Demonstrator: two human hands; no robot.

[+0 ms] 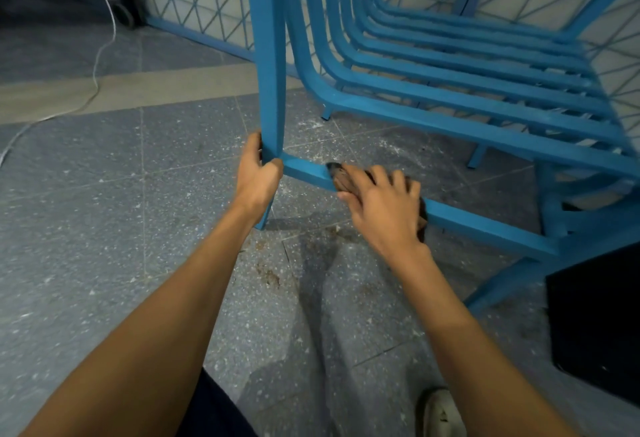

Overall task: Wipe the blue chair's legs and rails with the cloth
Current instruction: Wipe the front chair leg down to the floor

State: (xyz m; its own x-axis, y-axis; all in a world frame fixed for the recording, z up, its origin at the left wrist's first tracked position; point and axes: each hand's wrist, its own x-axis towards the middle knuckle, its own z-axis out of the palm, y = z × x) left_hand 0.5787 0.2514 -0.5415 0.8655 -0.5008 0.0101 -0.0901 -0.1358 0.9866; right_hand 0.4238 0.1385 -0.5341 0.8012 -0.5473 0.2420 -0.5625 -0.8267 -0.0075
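Left grip clamped on blue chair leg; right grip presses brown cloth on lower rail, running toward 4 o'clock; speckled grey tile floor.

Blue metal chair upright on floor, brown cloth pressed on its low side rail
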